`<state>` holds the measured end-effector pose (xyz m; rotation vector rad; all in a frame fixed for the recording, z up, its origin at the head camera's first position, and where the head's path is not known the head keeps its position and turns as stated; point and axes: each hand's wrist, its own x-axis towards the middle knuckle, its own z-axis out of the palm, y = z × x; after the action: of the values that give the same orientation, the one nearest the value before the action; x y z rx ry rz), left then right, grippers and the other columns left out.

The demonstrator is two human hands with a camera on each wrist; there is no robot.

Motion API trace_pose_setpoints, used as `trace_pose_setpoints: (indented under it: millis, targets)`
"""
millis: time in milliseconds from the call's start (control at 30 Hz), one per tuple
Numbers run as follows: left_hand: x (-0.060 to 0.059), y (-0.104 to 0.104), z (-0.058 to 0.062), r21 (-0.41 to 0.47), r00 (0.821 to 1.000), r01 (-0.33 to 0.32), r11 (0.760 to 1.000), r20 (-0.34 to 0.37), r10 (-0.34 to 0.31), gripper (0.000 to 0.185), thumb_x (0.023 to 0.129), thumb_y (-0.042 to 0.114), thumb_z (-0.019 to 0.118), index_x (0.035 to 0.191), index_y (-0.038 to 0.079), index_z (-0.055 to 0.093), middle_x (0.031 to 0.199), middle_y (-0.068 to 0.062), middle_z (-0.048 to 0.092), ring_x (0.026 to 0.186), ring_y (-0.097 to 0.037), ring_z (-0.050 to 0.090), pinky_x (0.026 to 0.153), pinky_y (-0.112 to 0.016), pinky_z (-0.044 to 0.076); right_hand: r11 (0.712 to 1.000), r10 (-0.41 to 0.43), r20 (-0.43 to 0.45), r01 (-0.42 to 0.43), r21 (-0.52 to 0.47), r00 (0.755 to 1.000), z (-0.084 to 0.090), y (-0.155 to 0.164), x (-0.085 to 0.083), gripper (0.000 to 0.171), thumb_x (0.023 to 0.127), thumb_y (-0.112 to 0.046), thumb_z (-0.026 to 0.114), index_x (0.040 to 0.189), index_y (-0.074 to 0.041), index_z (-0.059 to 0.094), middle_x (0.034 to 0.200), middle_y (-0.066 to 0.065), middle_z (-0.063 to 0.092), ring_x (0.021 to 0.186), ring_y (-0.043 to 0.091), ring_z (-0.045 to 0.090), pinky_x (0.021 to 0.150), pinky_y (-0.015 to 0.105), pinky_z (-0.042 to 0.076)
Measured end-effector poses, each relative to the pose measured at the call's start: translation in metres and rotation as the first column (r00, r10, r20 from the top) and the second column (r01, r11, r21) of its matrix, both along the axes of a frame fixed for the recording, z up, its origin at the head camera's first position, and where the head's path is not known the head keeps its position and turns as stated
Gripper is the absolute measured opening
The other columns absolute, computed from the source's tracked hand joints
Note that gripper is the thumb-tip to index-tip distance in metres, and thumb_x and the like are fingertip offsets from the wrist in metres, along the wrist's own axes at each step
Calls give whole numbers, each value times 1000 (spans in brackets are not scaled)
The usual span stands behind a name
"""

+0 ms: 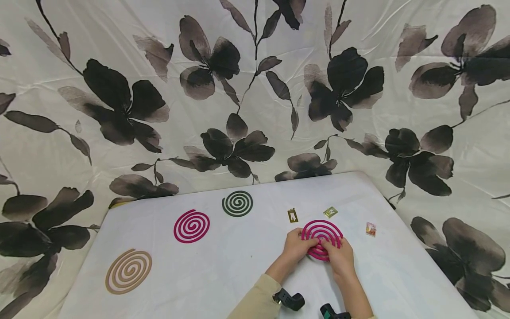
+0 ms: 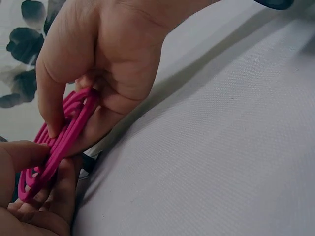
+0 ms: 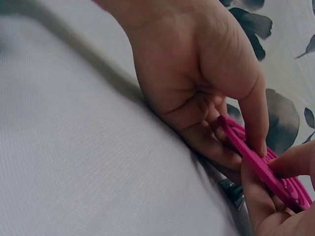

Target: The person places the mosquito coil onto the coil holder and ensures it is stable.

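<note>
A pink mosquito coil is held above the table by both hands. My left hand grips its left side, thumb on top and fingers underneath. On the opposite side my right hand holds it the same way, the two thumbs nearly meeting near the middle of the spiral. In the left wrist view the coil appears almost edge-on, tilted. The right wrist view also has the coil pinched between thumbs and fingers. Some of the fingers are hidden beneath it.
On the white table lie another pink coil, a dark green coil and a tan coil. Beyond the hands are two small gold metal pieces with cut-outs and a reddish one. Floral cloth hangs behind.
</note>
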<state>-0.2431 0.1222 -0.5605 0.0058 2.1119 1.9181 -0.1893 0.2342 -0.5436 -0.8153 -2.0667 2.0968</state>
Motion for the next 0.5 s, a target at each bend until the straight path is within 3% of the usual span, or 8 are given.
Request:
trace_pose_setpoints:
  millis: [300, 500]
  targets:
    - [-1, 3, 1, 5, 999, -12, 1000, 36, 12, 22, 62, 22, 78, 74, 9, 65, 68, 2, 62, 64, -8, 54, 58, -24, 46, 998, -21, -14, 20, -63, 1000, -1, -1, -2, 68, 83, -18, 59, 136, 3, 22, 134, 19, 32, 119, 25, 35, 94, 35, 34]
    - [-1, 5, 0, 38, 999, -4, 999, 46, 3, 23, 63, 21, 78, 77, 8, 66, 71, 1, 63, 67, -9, 56, 61, -24, 47, 995, -40, -38, 36, -94, 998, -5, 1, 0, 70, 82, -17, 61, 138, -2, 21, 137, 16, 29, 123, 22, 31, 95, 33, 32]
